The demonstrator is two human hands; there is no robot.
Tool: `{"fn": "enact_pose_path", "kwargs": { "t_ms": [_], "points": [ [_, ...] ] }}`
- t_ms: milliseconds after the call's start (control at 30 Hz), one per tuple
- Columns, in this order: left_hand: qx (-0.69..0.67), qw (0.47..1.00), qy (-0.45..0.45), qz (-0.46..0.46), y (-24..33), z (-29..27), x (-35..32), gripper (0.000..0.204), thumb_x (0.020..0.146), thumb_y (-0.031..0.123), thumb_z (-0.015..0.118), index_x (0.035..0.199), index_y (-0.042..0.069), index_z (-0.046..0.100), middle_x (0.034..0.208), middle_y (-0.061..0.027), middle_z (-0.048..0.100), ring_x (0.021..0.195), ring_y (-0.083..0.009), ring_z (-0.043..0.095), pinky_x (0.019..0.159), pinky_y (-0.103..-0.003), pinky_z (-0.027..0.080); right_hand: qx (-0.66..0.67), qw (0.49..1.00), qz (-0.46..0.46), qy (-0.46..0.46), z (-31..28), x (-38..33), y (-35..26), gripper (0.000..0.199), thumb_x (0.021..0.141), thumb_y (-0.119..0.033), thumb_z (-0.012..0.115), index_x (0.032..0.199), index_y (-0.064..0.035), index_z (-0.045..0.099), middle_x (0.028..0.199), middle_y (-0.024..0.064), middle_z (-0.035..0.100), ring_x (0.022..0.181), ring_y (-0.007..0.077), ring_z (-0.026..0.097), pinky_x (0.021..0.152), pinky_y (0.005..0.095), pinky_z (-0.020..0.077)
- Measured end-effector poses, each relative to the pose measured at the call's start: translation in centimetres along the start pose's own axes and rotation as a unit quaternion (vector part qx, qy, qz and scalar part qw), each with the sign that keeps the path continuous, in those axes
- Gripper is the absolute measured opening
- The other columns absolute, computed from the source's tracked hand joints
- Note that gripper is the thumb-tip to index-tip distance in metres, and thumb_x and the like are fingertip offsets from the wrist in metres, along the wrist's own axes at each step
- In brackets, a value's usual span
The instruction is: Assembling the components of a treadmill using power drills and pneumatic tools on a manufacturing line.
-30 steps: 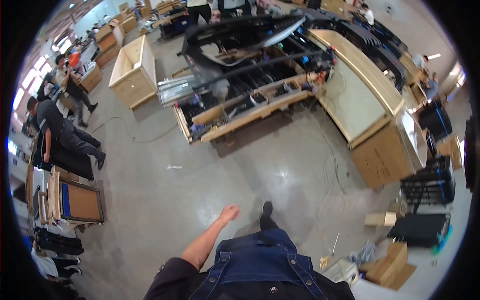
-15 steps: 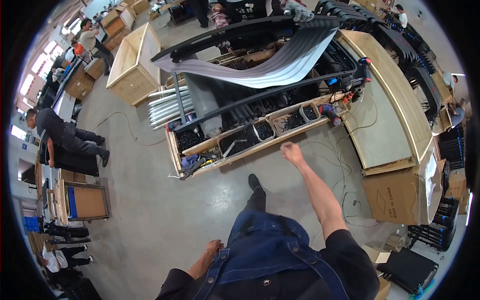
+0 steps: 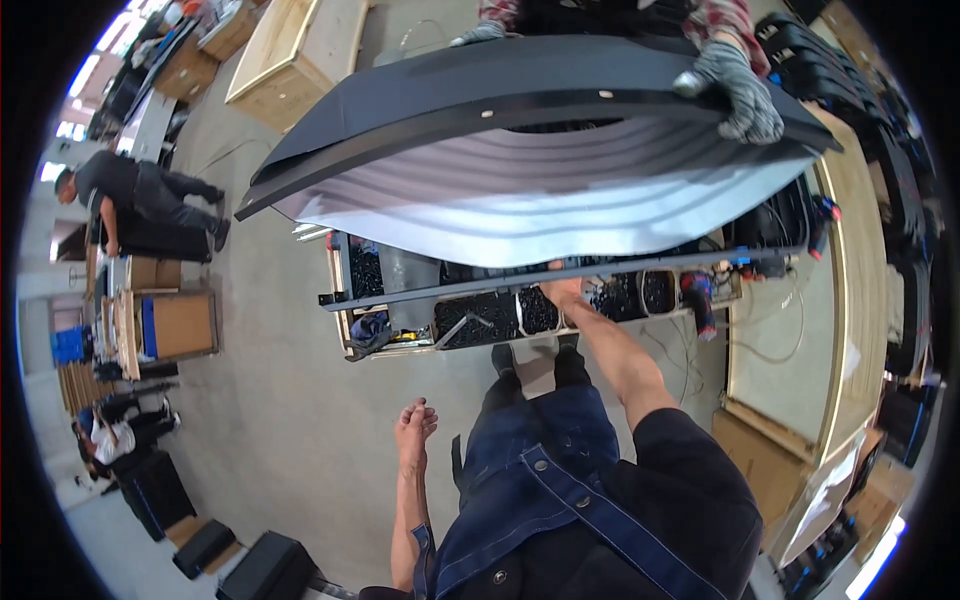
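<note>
My right hand [image 3: 565, 288] reaches to the long dark bar [image 3: 450, 287] along the bench's near side, above bins of small dark parts [image 3: 538, 312]. Its fingertips are partly hidden at the bar, so I cannot tell what they hold. My left hand [image 3: 415, 425] hangs over the floor with its fingers curled, nothing visible in them. Across the bench a person's grey-gloved hand [image 3: 740, 95] lies on a large black curved panel frame [image 3: 480, 95]; another gloved hand [image 3: 480, 34] is at its far edge. A pale, ribbed, sagging sheet [image 3: 480, 222] hangs below the frame.
The wooden bench tray [image 3: 410, 350] holds a dark cloth [image 3: 370, 330] and a metal tool [image 3: 455, 330]. At its right end lies a power drill [image 3: 698, 300]. A big wooden crate [image 3: 790, 340] stands to the right, with cables [image 3: 775, 355] beside it. Another person [image 3: 150, 195] works at left.
I have come closer to the bench. My right hand has moved forward to the bar, and my left hand has risen. The black frame has tilted toward me, with the co-worker's gloved hands on it.
</note>
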State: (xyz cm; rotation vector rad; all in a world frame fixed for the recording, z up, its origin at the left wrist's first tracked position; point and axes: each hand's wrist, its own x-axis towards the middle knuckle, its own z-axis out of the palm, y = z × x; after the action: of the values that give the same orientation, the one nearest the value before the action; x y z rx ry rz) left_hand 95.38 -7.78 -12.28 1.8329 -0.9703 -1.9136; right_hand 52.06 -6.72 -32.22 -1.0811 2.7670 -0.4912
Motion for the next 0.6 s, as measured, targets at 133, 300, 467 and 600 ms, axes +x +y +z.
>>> {"fn": "enact_pose_path", "kwargs": {
  "t_ms": [133,300,467,600],
  "points": [
    [-0.005,0.999,-0.028,0.017,1.9,9.1,-0.5,0.04,0.1,0.03,0.062,0.129,0.002,0.061,0.1,-0.0056,0.068,0.09,-0.0149,0.066,0.084,-0.03,0.054,0.4,0.847,0.162,-0.31,-4.4,0.2,0.0,0.013,0.096,-0.015,0.06,0.106,-0.0076,0.064,0.096,0.0036,0.071,0.086,0.0147,0.065,0.079,0.0337,0.0545],
    [-0.065,0.974,-0.212,-0.039,5.5,24.6,3.8,0.057,0.102,0.042,0.057,0.142,0.003,0.047,0.122,-0.0109,0.066,0.104,-0.0181,0.065,0.091,-0.035,0.052,0.58,0.727,0.173,-0.324,-21.7,-5.2,0.2,0.027,0.097,-0.01,0.06,0.119,0.0049,0.064,0.088,0.0079,0.069,0.07,0.0133,0.063,0.067,0.0276,0.0544],
    [-0.146,0.934,-0.321,-0.056,7.0,32.8,5.7,0.04,0.106,0.03,0.049,0.135,0.002,0.051,0.133,-0.0186,0.061,0.119,-0.0301,0.061,0.1,-0.042,0.05,0.536,0.719,0.048,-0.439,-30.9,-6.7,9.8,0.035,0.1,-0.015,0.059,0.129,0.0046,0.061,0.095,0.0083,0.07,0.077,0.0111,0.065,0.072,0.0251,0.0559],
    [-0.238,0.877,-0.402,-0.116,8.1,35.4,6.6,0.033,0.106,0.024,0.047,0.132,0.005,0.056,0.132,-0.0187,0.061,0.12,-0.0311,0.061,0.1,-0.044,0.051,0.526,0.695,0.092,-0.481,-33.1,-6.4,12.6,0.039,0.1,-0.019,0.061,0.132,0.003,0.059,0.094,0.0083,0.069,0.076,0.0105,0.064,0.071,0.0259,0.0549]
  ]
}}
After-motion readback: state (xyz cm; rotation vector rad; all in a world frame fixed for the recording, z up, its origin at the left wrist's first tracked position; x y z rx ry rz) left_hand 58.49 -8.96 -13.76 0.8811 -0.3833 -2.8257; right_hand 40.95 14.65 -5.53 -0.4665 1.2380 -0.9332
